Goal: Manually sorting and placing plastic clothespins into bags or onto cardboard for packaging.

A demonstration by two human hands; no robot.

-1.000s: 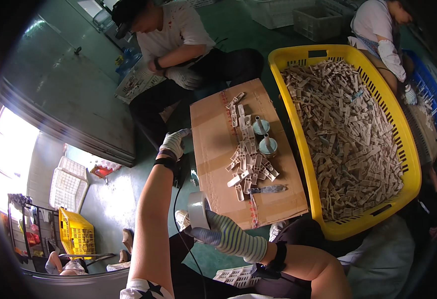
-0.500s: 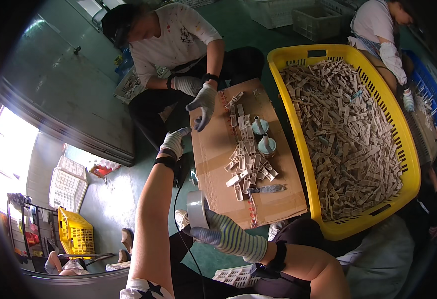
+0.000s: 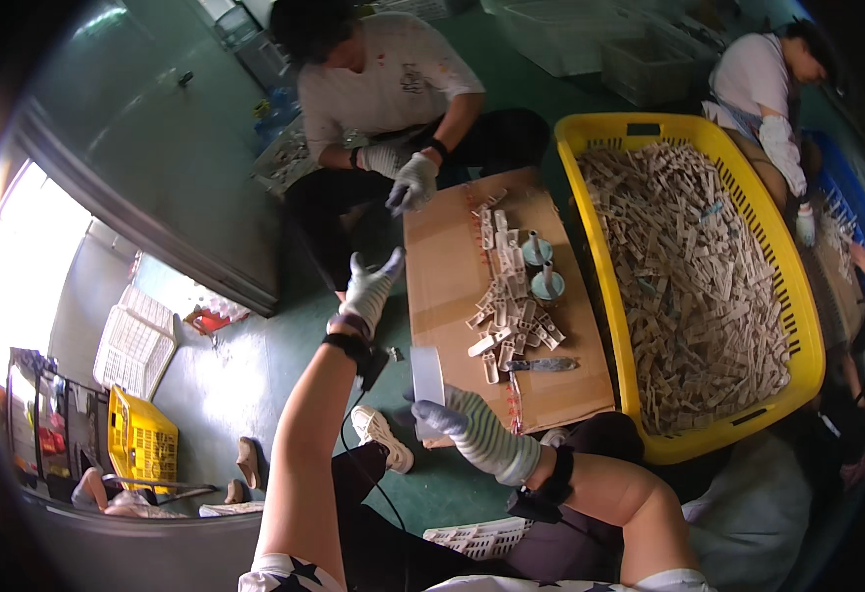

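My right hand [image 3: 484, 436], in a striped knit glove, grips a roll of wide pale tape [image 3: 428, 383] over the near left edge of a cardboard sheet [image 3: 442, 286]. My left hand [image 3: 367, 294], gloved too, is raised left of the cardboard, thumb and fingers spread, holding nothing. On the cardboard lies a loose pile of small beige plastic pieces [image 3: 516, 326], with a row reaching to the far end. Beside them stand two round pale-green bases with upright posts [image 3: 548, 284]. A dark, narrow, flat object [image 3: 543, 365] lies near the pile; its kind is unclear.
A large yellow basket [image 3: 590, 266] full of similar pieces stands right of the cardboard. Across from me sits a person with gloved hands [image 3: 413, 183]; another works at the far right by a blue crate [image 3: 842, 187]. A black cable [image 3: 353, 449] hangs by my left arm.
My left hand has turned upward and its fingers have spread. The tape roll in my right hand has tilted. The other person's hands have drawn together. The whole view has shifted somewhat.
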